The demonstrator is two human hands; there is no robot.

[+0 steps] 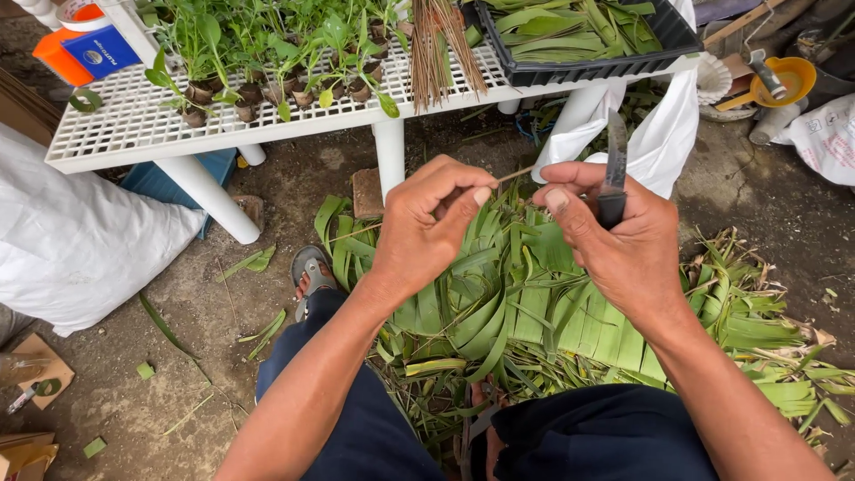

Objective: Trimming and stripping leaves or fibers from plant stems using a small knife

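Observation:
My left hand (429, 224) pinches one end of a thin brown stick (514, 174) between thumb and fingers. My right hand (614, 236) grips a dark-handled knife (614, 165) with the blade pointing up, and its thumb and forefinger reach toward the stick's other end. Both hands hover over a heap of cut green leaf strips (525, 303) lying on the ground between my knees.
A white slatted table (134, 125) stands ahead with several seedlings in small leaf pots (267, 85), a bundle of thin sticks (436, 49) and a black tray of leaf strips (579, 36). A white sack (71, 240) lies left. A yellow funnel (784, 80) sits far right.

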